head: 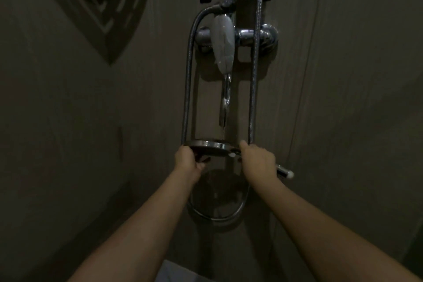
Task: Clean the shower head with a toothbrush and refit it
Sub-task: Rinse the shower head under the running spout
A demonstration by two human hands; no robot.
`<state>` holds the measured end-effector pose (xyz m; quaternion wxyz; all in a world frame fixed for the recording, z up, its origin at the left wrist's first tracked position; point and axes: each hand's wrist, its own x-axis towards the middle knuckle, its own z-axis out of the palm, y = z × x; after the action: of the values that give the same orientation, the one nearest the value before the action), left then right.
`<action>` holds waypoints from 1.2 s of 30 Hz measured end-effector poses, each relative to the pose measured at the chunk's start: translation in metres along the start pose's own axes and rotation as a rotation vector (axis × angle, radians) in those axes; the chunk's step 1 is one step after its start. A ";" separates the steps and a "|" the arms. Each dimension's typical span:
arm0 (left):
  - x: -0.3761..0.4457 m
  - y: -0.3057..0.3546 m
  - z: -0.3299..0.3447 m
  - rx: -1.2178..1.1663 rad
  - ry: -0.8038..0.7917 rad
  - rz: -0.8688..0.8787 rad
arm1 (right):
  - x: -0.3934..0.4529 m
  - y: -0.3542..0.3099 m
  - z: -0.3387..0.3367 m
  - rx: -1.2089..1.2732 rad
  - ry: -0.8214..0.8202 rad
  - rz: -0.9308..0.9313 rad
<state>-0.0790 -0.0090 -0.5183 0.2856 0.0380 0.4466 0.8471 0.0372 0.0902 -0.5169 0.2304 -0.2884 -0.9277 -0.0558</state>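
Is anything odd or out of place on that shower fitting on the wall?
Yes. The mixer lever is wrapped in whitish plastic film, crumpled at its lower end, which looks like packaging left on. The shower head is off its mount: the left hand grips its rim, and the right hand holds a toothbrush against it.

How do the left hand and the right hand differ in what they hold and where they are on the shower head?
The left hand grips the left rim of the shower head, while the right hand is at its right edge. The left hand holds only the shower head; the right hand grips a toothbrush, whose white end sticks out to the right. Both hands are raised to the same height, below the tap.
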 end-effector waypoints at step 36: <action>-0.015 -0.012 0.013 0.071 0.090 -0.050 | -0.014 0.001 0.006 -0.098 -0.105 -0.290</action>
<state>-0.0572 -0.0017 -0.5176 0.2850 -0.0012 0.4896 0.8241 0.0460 0.0855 -0.5284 0.1569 -0.1647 -0.9665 -0.1188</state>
